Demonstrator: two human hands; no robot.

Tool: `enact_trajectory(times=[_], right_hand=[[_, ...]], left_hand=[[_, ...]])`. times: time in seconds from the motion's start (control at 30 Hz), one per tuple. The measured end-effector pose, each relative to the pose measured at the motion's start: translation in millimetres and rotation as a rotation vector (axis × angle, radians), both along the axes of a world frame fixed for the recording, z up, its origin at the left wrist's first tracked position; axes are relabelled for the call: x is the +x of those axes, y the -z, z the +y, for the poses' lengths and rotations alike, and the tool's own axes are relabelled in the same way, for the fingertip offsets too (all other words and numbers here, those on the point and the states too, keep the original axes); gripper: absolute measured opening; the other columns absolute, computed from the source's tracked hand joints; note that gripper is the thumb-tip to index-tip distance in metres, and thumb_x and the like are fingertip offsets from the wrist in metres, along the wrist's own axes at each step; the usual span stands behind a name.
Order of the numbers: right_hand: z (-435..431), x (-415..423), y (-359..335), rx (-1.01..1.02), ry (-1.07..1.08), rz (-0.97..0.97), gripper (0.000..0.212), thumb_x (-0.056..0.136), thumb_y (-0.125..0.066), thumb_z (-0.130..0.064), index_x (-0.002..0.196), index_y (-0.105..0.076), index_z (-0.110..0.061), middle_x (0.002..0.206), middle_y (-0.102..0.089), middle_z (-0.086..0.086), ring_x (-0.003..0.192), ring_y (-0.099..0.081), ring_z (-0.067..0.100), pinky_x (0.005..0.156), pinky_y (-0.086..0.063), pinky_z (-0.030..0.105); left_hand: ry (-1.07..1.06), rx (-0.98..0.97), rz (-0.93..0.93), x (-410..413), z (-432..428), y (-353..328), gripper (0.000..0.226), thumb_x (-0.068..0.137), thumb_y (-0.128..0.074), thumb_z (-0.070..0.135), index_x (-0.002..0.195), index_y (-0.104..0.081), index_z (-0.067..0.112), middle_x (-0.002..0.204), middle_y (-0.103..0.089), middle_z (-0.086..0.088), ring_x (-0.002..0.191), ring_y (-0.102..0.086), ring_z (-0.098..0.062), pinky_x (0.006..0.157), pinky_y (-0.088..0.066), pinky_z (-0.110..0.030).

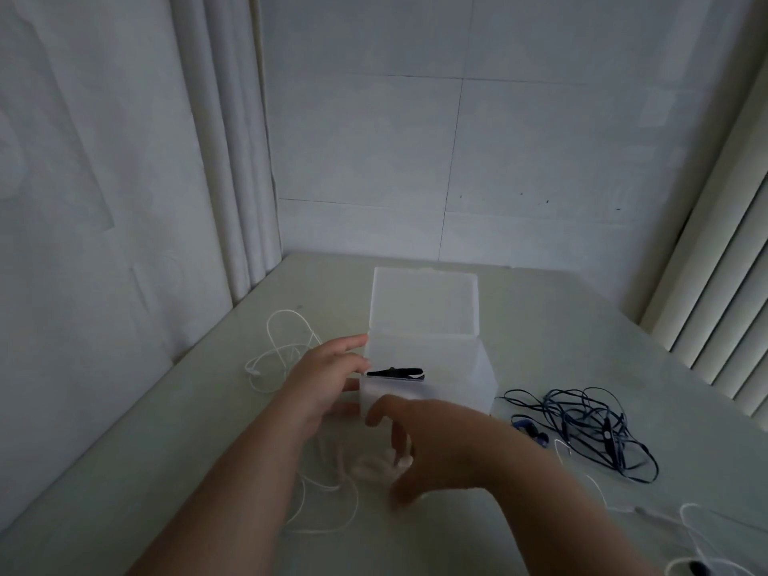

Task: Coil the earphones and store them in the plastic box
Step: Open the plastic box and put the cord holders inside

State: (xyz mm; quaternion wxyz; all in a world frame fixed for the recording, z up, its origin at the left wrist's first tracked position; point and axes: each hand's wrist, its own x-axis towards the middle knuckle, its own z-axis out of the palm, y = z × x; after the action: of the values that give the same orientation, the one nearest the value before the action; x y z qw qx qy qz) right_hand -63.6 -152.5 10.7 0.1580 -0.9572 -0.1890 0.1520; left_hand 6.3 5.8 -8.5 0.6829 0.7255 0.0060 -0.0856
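A: Box status?
B: plastic box (457,380) mid-table (166,471), lid (424,301) standing open. Black item at its near rim.
A: Hands?
B: left hand (324,380): fingers fairly straight, touching the box's left wall. right hand (449,442): just in front of the box over the white earphones (370,467), fingers pointing down. Blurred, so I can't tell the grip. Blue earphones (590,426) lie tangled right of the box.

1. A pale table top (540,326) is shown filling the lower half of the view; its far edge is set against the back wall.
2. A white back wall (519,139) is divided into panels by thin seams; a few small dark specks are scattered low on it.
3. White pleated curtains (232,160) are hung in the left corner.
4. Cream vertical slats (727,305) are seen along the right edge.
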Motion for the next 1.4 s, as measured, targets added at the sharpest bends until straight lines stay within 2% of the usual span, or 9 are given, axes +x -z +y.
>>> enact_trajectory(times=[0.13, 0.23, 0.37, 0.47, 0.7, 0.77, 0.9, 1.07, 1.4], right_hand=[[-9.3, -0.3, -9.2, 0.170, 0.070, -0.067, 0.035, 0.075, -0.069, -0.034, 0.104, -0.050, -0.037, 0.093, -0.062, -0.010, 0.077, -0.059, 0.008, 0.068, -0.051, 0.024], [-20.5, 1.8, -20.7, 0.379, 0.235, -0.340, 0.014, 0.077, -0.063, -0.038, 0.084, -0.052, -0.032, 0.077, -0.060, -0.010, 0.058, -0.050, 0.004, 0.054, -0.043, 0.020], [-23.4, 7.5, -19.6, 0.612, 0.477, -0.562, 0.009, 0.084, -0.065, -0.030, 0.090, -0.060, -0.029, 0.081, -0.064, -0.012, 0.053, -0.055, -0.001, 0.044, -0.038, 0.012], [-22.2, 17.2, -9.2, 0.513, 0.497, -0.667, 0.013, 0.084, -0.068, -0.026, 0.096, -0.065, -0.027, 0.090, -0.064, -0.009, 0.068, -0.056, 0.001, 0.056, -0.037, 0.010], [-16.2, 19.4, -3.4, 0.231, 0.397, -0.592, 0.030, 0.094, -0.054, -0.038, 0.120, -0.064, -0.030, 0.124, -0.065, -0.010, 0.112, -0.057, 0.013, 0.095, -0.041, 0.027], [-19.4, 13.7, -7.7, 0.277, 0.431, -0.612, 0.025, 0.094, -0.054, -0.034, 0.114, -0.067, -0.027, 0.116, -0.069, -0.009, 0.107, -0.060, 0.013, 0.091, -0.045, 0.028], [-31.3, 9.1, -19.9, 0.327, 0.512, -0.538, 0.021, 0.094, -0.051, -0.028, 0.104, -0.070, -0.025, 0.099, -0.071, -0.007, 0.090, -0.064, 0.014, 0.075, -0.052, 0.028], [-60.5, -5.5, -29.3, 0.371, 0.579, -0.514, 0.018, 0.092, -0.051, -0.032, 0.096, -0.069, -0.030, 0.087, -0.070, -0.012, 0.074, -0.062, 0.007, 0.061, -0.048, 0.020], [-122.7, -43.4, -11.9, 0.398, 0.736, -0.467, 0.020, 0.089, -0.055, -0.012, 0.091, -0.070, -0.026, 0.087, -0.067, -0.008, 0.073, -0.060, 0.004, 0.060, -0.040, 0.013]], left_hand=[[-0.010, -0.012, 0.002, -0.7, -0.1, 0.4, 0.042, 0.070, -0.065, 0.021, 0.105, -0.071, 0.042, 0.111, -0.069, -0.002, 0.103, -0.065, -0.027, 0.085, -0.056, -0.047], [-0.026, -0.063, 0.018, 1.3, -0.9, 3.4, 0.037, 0.078, -0.063, 0.012, 0.103, -0.072, 0.038, 0.109, -0.070, -0.007, 0.097, -0.067, -0.031, 0.076, -0.058, -0.049], [-0.035, -0.069, 0.028, 1.7, -0.4, 3.3, 0.035, 0.080, -0.063, 0.010, 0.102, -0.072, 0.036, 0.108, -0.069, -0.007, 0.093, -0.067, -0.030, 0.076, -0.057, -0.051], [-0.024, -0.082, 0.034, 0.4, -0.3, 2.2, 0.035, 0.082, -0.064, 0.009, 0.105, -0.072, 0.035, 0.108, -0.069, -0.010, 0.088, -0.067, -0.028, 0.075, -0.057, -0.048], [-0.041, -0.018, 0.005, -2.1, -1.9, 2.2, 0.038, 0.076, -0.068, 0.019, 0.110, -0.070, 0.037, 0.104, -0.071, -0.006, 0.095, -0.069, -0.028, 0.082, -0.055, -0.049], [-0.083, 0.100, -0.099, -4.3, -3.3, 3.5, 0.046, 0.069, -0.068, 0.030, 0.115, -0.069, 0.035, 0.109, -0.070, -0.002, 0.097, -0.067, -0.022, 0.089, -0.051, -0.042], [-0.346, 0.802, -0.609, -16.9, -11.3, -1.3, 0.037, 0.083, -0.065, 0.036, 0.118, -0.065, 0.025, 0.120, -0.062, -0.001, 0.108, -0.060, -0.027, 0.090, -0.046, -0.036], [-0.255, 0.789, -0.979, -33.6, -35.8, -12.5, 0.015, 0.077, -0.065, 0.026, 0.089, -0.071, 0.019, 0.091, -0.068, -0.001, 0.082, -0.065, -0.028, 0.072, -0.051, -0.033], [0.241, 0.788, -0.773, -84.3, -113.3, -9.4, 0.021, 0.084, -0.059, 0.035, 0.101, -0.069, 0.028, 0.102, -0.064, 0.006, 0.090, -0.060, -0.016, 0.077, -0.046, -0.027]])
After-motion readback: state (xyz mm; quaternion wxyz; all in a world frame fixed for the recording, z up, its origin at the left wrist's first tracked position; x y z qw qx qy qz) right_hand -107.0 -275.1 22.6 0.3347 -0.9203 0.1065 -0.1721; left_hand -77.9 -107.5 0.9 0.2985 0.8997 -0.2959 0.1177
